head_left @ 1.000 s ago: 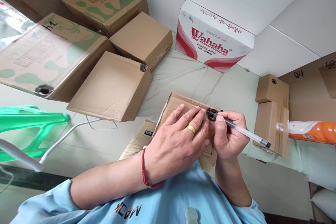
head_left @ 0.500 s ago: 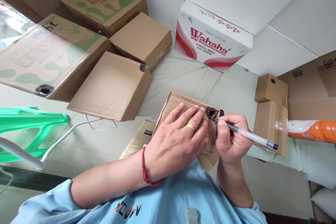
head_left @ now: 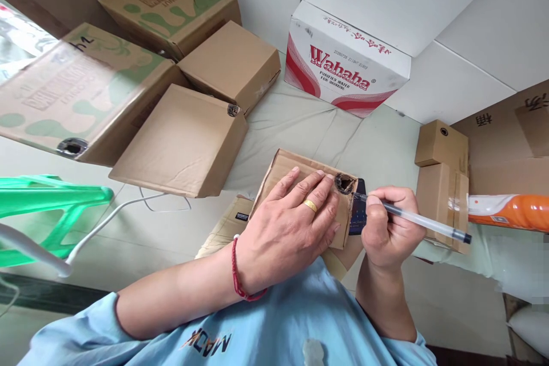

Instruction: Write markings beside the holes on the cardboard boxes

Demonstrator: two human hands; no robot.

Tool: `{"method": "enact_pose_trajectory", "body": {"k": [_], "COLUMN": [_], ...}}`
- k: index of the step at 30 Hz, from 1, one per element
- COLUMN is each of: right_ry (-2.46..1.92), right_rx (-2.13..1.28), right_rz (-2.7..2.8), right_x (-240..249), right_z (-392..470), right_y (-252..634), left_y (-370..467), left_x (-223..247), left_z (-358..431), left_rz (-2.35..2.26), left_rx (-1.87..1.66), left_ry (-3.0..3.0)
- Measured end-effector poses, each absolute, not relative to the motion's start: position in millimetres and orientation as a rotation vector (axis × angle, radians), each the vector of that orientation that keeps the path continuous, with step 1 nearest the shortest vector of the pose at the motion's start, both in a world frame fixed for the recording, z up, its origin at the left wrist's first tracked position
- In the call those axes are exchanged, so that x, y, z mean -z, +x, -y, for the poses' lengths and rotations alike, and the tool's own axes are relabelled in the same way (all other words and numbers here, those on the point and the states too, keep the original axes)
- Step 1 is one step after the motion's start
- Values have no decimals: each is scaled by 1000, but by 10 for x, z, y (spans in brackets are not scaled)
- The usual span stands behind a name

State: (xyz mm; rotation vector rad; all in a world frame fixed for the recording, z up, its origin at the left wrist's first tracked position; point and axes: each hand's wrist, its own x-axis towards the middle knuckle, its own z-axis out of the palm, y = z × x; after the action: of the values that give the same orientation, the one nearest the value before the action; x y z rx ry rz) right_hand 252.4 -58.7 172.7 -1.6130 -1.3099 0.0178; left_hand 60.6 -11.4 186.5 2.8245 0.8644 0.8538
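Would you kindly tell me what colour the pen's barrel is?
The pen barrel is translucent white, clearest in the head view.

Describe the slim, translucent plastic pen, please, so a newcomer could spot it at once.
Find the large white-and-red cardboard carton marked Wahaha. Below it in the picture, the right hand grips the slim, translucent plastic pen near a brown cardboard piece. Slender and dark-ended, it stands apart from that broad cardboard.

Between the box [head_left: 277,171] under the left hand [head_left: 291,234] and the white carton [head_left: 347,60] beyond it, a strip of cloth-covered bench [head_left: 309,126] is left open for a hand. Left of the box, passage is blocked by brown cartons [head_left: 180,140]; right of it, by the right hand [head_left: 392,229] and the pen [head_left: 429,221] gripped there.
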Motion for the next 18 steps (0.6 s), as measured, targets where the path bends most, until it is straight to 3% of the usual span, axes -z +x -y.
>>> {"method": "enact_pose_trajectory", "body": {"k": [18], "right_ry": [-1551], "right_rx": [35], "right_rz": [1082], "right_x": [-1706], "right_z": [479], "right_y": [2499], "left_y": [569], "left_x": [-1856], "left_z": [107], "left_rz": [-838], "left_rx": [-823], "left_ry": [2826]}}
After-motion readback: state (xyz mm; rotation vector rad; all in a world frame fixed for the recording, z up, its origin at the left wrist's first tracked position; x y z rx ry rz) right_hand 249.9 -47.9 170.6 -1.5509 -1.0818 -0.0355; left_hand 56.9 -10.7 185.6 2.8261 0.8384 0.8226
